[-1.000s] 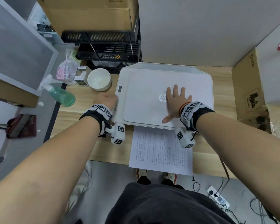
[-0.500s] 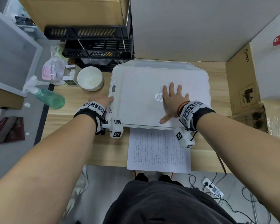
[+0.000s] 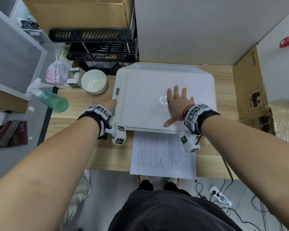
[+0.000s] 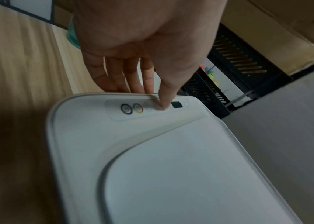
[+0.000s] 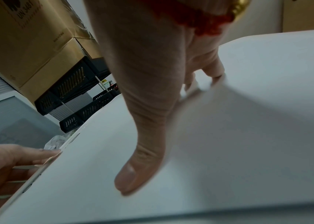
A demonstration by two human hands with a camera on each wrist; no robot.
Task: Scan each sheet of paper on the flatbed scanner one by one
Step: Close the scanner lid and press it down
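A white flatbed scanner (image 3: 145,90) sits on the wooden desk with its lid (image 4: 181,174) down. My right hand (image 3: 178,104) lies flat on the lid (image 5: 248,121) beside the logo, fingers spread and thumb (image 5: 141,174) out. My left hand (image 3: 107,104) is at the scanner's left edge; its thumb (image 4: 164,97) presses the button strip (image 4: 133,109) while the other fingers hang down along the side. A printed sheet of paper (image 3: 163,155) lies on the desk in front of the scanner, hanging over the near edge.
Left of the scanner stand a white bowl (image 3: 93,81), a green spray bottle (image 3: 52,99) and a plastic bag (image 3: 57,73). Black crates (image 3: 97,45) and cardboard boxes (image 3: 250,87) line the back and right. Cables and a power strip (image 3: 220,197) lie on the floor.
My left hand has slid forward along the scanner's left edge onto the button strip. My right hand stays flat on the lid. The view has shifted slightly.
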